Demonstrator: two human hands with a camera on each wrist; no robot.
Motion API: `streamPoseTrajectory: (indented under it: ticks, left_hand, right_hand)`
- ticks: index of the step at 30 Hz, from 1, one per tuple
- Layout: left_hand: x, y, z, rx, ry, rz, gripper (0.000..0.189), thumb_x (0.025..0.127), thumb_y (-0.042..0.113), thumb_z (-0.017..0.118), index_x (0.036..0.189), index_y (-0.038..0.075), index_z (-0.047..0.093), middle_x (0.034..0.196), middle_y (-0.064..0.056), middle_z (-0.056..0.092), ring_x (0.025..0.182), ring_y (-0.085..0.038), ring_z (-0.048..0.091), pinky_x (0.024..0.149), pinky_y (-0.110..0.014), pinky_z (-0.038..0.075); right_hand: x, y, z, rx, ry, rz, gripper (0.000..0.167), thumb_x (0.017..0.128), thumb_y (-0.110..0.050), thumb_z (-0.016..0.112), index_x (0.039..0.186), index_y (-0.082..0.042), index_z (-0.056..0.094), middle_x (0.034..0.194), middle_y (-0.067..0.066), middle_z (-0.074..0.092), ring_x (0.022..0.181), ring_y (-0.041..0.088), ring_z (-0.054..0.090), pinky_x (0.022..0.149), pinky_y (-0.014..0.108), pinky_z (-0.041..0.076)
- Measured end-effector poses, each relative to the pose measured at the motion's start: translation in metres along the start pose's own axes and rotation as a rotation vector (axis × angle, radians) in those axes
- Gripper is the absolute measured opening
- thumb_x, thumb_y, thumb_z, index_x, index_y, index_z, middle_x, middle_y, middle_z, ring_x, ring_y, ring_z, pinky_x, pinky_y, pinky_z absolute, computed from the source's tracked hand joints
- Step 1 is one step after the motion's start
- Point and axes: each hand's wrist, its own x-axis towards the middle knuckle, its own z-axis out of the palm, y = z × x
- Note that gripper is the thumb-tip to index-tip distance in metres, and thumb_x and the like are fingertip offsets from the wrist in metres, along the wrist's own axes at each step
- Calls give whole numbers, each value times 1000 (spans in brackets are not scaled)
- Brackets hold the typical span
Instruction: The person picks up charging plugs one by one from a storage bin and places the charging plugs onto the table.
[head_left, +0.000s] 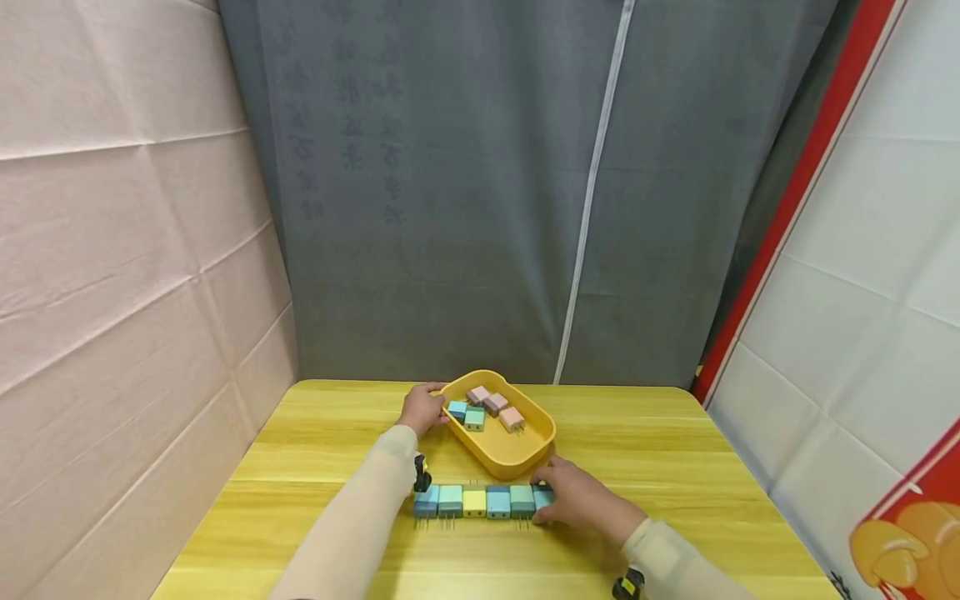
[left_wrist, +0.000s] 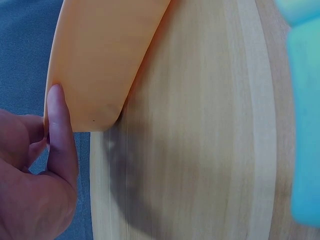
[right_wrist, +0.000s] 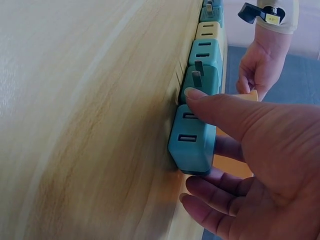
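Observation:
My left hand [head_left: 422,408] pinches the left rim of a yellow plastic tray [head_left: 517,457], thumb and fingers on either side of the wall in the left wrist view. Inside the tray lie several charger plugs: a blue one, a green one [head_left: 474,419], two dull mauve ones and a pink one [head_left: 512,418] with its prongs showing. In front of it, a straight row of charger plugs alternates blue, green and yellow. My right hand [head_left: 581,496] holds the blue charger plug [right_wrist: 192,150] at the row's right end, its thumb on top beside two USB slots.
The wood-patterned table [head_left: 300,483] carries the tray and the row. A grey curtain [head_left: 450,208] hangs behind its far edge, with a pale draped wall [head_left: 135,250] on the left and a white panel [head_left: 862,292] on the right.

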Motion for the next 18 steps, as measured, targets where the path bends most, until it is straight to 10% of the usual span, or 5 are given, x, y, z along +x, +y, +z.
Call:
streamPoseTrajectory:
  ticks: [9,18]
  left_hand:
    - [-2,4,0,-6,3,10,42,112,5,60,154,-1,63,94,-17,69,63,-15,66,86,-50,69]
    - [4,1,0,-13,-5,-16,42,114,7,61,156,3,62,96,-17,68,65,-15,65,88,-50,69]
  right_hand:
    - [-1,-1,-4,2,28,-24,61,84,-43,98,129,-9,74,134,10,64,119,30,65,103,55,59]
    - [8,-8,-17,48,123,2,39,96,-38,90,116,-8,74,106,5,66,92,21,60,78,41,56]
